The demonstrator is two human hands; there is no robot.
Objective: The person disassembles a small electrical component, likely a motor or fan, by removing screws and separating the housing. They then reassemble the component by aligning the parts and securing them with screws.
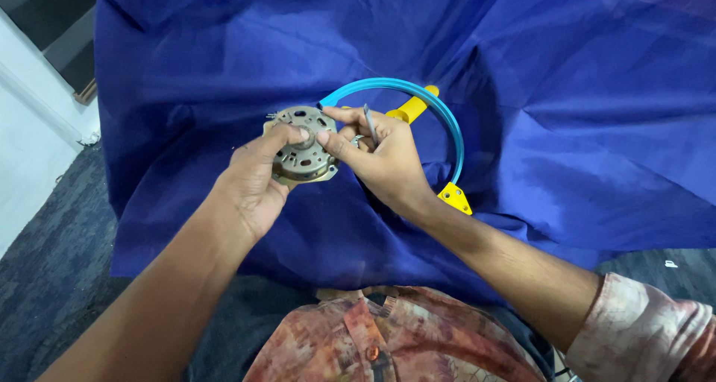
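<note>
The person holds a small round electric motor (302, 145) up in front of the chest, above a deep blue cloth (567, 114) that is spread wide and rumpled over the surface ahead. The left hand (257, 181) cups the motor from below and from its near side, fingers curled around the metal housing and the thumb laid across the slotted, brass-toned end plate, so this hand is closed on the motor. The right hand (380, 158) comes in from the other side; its thumb and forefinger pinch at the hub in the middle of the end plate, touching the left thumb there. The rest of the right hand is half curled around a thin grey metal tool (370, 124) (a rod or slim shaft, too small to name more exactly) that stands up between the fingers. Behind the hands, lying on the cloth, is a light-blue curved frame (436, 106) shaped like an arc, with a yellow handle (412, 108) near its top and a yellow bracket (454, 198) at its lower end just beside the right wrist. A patterned reddish shirt (388, 337) fills the lower edge of the view, and dark carpet (45, 278) shows to the left of the cloth.
</note>
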